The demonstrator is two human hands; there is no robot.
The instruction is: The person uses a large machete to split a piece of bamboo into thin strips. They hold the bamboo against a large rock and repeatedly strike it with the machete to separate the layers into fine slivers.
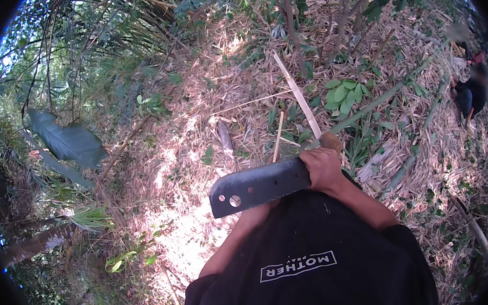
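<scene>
My right hand [321,168] is closed around a machete [264,186] in front of my chest. Its broad dark blade points left, with round holes near the squared tip. A brown rounded piece [329,140], perhaps the handle's end, shows just above the fist. My left forearm [232,240] reaches in under the blade; the left hand is hidden behind the blade and my black shirt [320,244]. Beyond the right hand, a pale split bamboo strip [296,91] stretches away. A green bamboo pole [377,103] runs from near that hand toward the far right.
Dry leaves and bamboo litter [191,139] cover the ground. A short log [226,136] lies ahead. Thin trunks [290,22] stand at the back. A large leaf [68,137] hangs at left. At far right, a person in dark clothes [472,97] is low to the ground.
</scene>
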